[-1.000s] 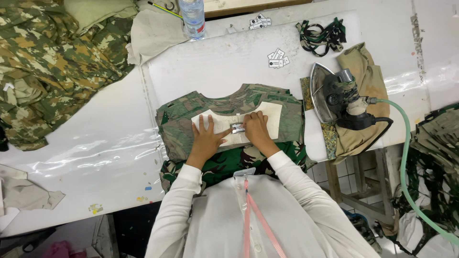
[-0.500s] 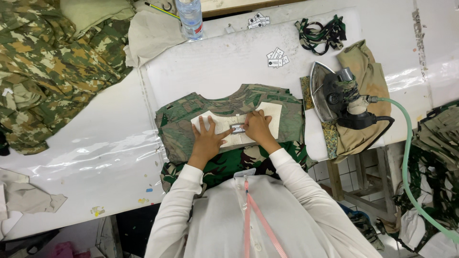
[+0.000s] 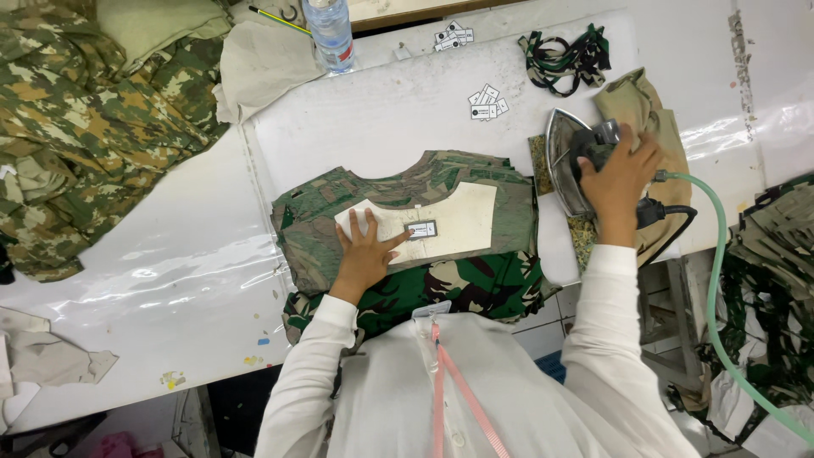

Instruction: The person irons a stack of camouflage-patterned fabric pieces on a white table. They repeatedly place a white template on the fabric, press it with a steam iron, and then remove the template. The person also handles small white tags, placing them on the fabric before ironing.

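Left hand (image 3: 366, 254) pressed flat, fingers spread, on the cream facing piece (image 3: 424, 222) atop a stack of camouflage fabric panels (image 3: 407, 237) at the near centre of the white table (image 3: 170, 254). Index fingertip just touching a small dark label (image 3: 422, 230) on the facing, to the right of the palm. Right hand (image 3: 623, 174) well apart to the right, wrapped around the handle of a steam iron (image 3: 572, 161) resting on a tan cloth pad (image 3: 644, 127). Green hose (image 3: 721, 280) trailing right and near.
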